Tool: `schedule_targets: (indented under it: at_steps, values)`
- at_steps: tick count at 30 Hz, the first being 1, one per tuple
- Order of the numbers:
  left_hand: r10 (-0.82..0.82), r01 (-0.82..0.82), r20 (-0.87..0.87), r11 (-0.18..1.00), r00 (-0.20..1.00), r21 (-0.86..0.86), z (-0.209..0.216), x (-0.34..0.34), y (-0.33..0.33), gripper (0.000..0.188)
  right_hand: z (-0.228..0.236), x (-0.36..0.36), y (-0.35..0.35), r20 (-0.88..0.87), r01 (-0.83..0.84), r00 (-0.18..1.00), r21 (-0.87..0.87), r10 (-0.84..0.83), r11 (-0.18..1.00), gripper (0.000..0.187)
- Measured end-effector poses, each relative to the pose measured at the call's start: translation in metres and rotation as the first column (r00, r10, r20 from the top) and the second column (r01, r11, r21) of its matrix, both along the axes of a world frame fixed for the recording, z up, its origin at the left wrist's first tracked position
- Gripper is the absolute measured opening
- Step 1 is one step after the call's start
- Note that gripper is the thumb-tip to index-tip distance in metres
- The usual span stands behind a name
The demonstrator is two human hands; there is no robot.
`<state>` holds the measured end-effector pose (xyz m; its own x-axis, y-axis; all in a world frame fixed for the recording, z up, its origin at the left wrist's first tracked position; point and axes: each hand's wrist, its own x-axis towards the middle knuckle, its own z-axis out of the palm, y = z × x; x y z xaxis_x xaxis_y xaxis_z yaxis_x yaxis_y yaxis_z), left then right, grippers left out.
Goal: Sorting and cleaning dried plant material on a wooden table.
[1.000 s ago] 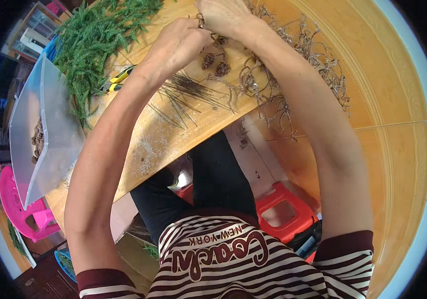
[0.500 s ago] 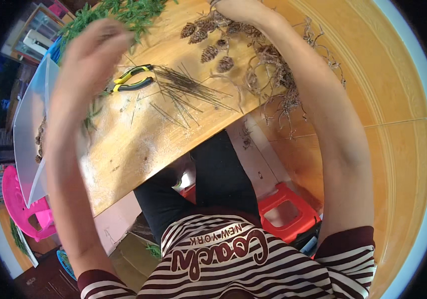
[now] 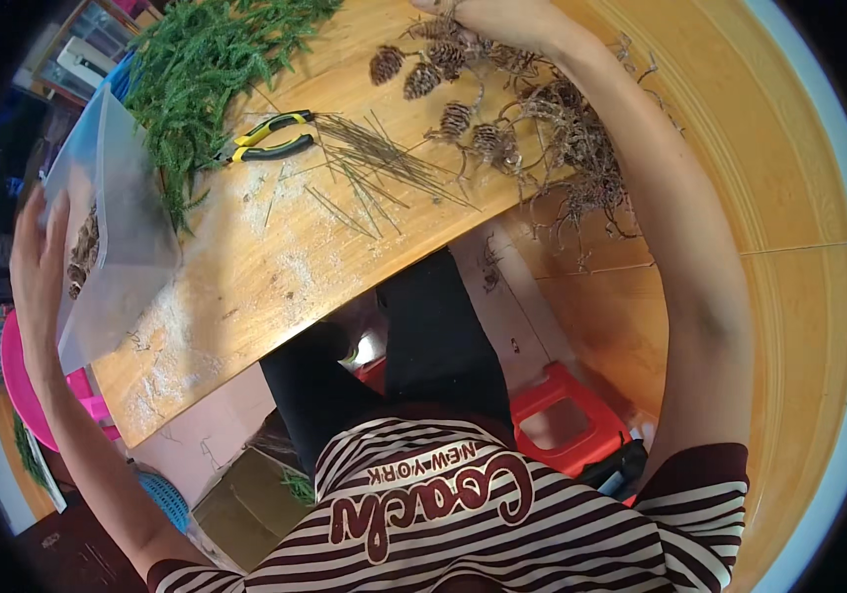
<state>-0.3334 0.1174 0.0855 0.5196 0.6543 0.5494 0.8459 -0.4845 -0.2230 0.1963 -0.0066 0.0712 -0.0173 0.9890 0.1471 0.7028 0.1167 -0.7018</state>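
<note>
At the left, my left hand (image 3: 40, 262) is at the side of a clear plastic bin (image 3: 132, 267), fingers stretched out and apart, holding nothing I can see. Brown pinecones (image 3: 83, 252) show inside the bin. My right hand (image 3: 502, 18) is at the top edge, partly cut off by the frame, its fingers closed around a dry, twiggy pinecone branch (image 3: 455, 121). Several cones hang from this branch beside the hand. More tangled brown twigs (image 3: 581, 133) lie under my right forearm and reach past the table edge.
Green artificial pine sprigs (image 3: 186, 84) are heaped at the table's far left. Yellow-and-black pliers (image 3: 273, 136) lie beside scattered thin wire stems (image 3: 379, 163). White powder dusts the wooden table (image 3: 245, 316). A red stool (image 3: 567, 420) and a pink chair (image 3: 23, 381) stand below.
My left hand has swung left and down from over the green sprigs to the bin. The bin sits farther right over the table. The cones by my right hand have shifted.
</note>
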Motion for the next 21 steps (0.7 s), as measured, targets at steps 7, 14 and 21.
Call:
schedule_targets:
  at_steps: [7, 14, 21]
  values:
    - [-0.313, 0.548, 0.47, 0.645, 0.825, -0.532, -0.004, 0.242, -0.093, 0.076, -0.007, -0.007, -0.001, 0.332, -0.055, 0.943, 0.145, 0.004, 0.988, 0.034]
    - [-0.58, 0.803, 0.555, 0.417, 0.596, -0.426, -0.058, 0.343, -0.082, 0.087, -0.021, -0.008, -0.001, 0.271, -0.081, 0.962, 0.24, 0.013, 0.967, 0.032]
    - [-0.417, 0.681, 0.539, 0.457, 0.732, -0.572, -0.05, 0.341, -0.087, 0.064, -0.007, -0.018, -0.012, 0.244, 0.154, 0.951, 0.156, -0.189, 0.976, 0.031]
